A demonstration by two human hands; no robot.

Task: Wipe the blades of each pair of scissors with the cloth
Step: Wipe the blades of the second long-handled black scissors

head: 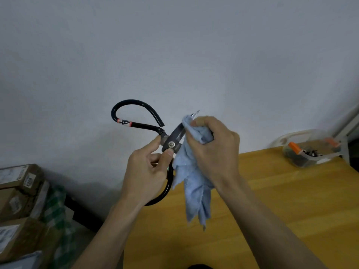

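Wiping step under way: left hand (147,171) pinches scissors (171,141) near pivot; right hand (215,148) grips blue cloth (194,187) around blades. Next, likely: draw cloth toward tips.

The scissors (172,141) have glossy black handles, a red-and-white label and dark grey blades. The cloth (194,181) is pale blue. The table (272,200) is yellow-orange wood. The far-right tub (310,150) is clear with orange clips.

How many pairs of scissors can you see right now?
1. The black-handled scissors are held up above the table edge, left hand at the pivot, right hand wrapping the blue cloth round the blades. Others may lie out of view.
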